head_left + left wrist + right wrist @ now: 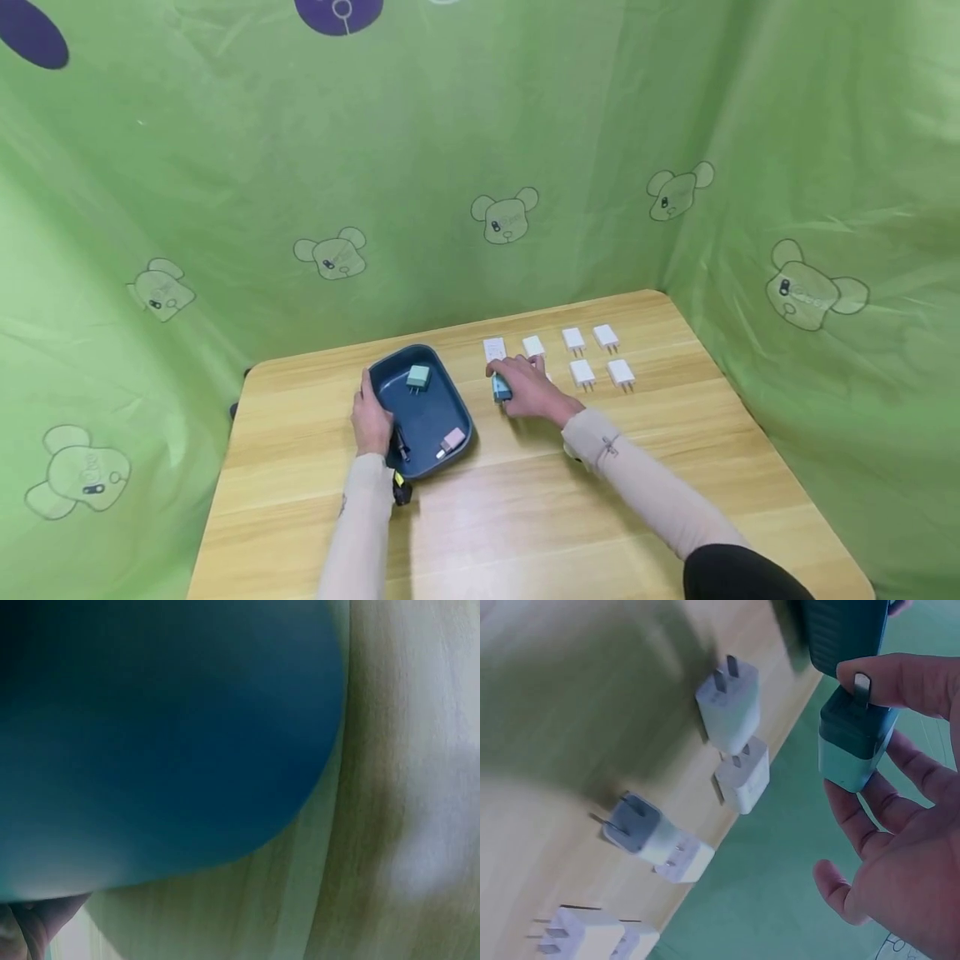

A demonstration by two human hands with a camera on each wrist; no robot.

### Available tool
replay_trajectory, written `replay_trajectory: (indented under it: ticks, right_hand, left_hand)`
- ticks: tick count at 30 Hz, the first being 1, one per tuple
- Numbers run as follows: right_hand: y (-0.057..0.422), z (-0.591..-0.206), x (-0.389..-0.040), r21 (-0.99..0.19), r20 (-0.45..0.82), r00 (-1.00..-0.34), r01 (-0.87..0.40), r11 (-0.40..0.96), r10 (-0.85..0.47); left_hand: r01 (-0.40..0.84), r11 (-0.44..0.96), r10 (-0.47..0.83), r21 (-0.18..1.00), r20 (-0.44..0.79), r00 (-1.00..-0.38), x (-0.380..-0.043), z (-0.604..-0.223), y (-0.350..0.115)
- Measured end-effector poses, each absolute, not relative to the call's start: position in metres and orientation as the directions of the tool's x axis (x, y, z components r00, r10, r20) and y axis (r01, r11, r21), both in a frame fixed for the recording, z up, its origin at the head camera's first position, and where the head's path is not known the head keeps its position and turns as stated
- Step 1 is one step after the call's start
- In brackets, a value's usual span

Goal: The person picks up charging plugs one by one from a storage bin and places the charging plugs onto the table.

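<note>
My left hand (372, 423) grips the left side of a dark blue tray (456, 392); in the left wrist view the tray wall (187, 772) fills most of the picture. Inside lie a mint green charger plug (418, 377), a pink charger plug (452, 439) and a small dark item I cannot make out. To the right of the tray, my right hand (529, 388) pinches a two-tone teal charger plug (853, 742) between thumb and fingers, its metal prong showing under the thumb. White charger plugs (731, 705) lie close by on the table.
Several white charger plugs (582, 373) stand in two rows on the wooden table (525, 517), right of my right hand. A white plug (493, 350) lies just beyond that hand. Green curtain (420, 150) hangs behind the table and at both sides.
</note>
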State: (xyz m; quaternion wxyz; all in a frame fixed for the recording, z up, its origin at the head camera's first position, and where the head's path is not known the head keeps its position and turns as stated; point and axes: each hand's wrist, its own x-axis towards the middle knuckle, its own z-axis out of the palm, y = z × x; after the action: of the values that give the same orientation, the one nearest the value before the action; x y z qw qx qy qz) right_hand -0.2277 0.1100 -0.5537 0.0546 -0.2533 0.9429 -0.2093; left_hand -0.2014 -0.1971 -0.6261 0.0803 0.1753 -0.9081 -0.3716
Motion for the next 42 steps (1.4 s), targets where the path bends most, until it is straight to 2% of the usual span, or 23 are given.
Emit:
replay_trajectory:
  ticks: [8,22,42]
  right_hand:
    - [0.110,-0.567,-0.217,-0.454,0.015,-0.864,-0.454,0.767,-0.502]
    - [0.113,-0.587,-0.193,-0.436,0.014,-0.797,-0.548,0.713,-0.604]
    - [0.122,-0.608,-0.178,-0.464,0.056,-0.792,-0.560,0.686,-0.608]
  left_hand:
    - [-0.253,0.686,-0.367,0.682,0.024,-0.930,-0.203,-0.624,-0.197]
    - [-0.269,0.684,-0.373,0.678,0.009,-0.928,-0.200,-0.624,-0.196]
    - [-0.262,0.689,-0.371,0.676,0.017,-0.929,-0.201,-0.622,-0.193]
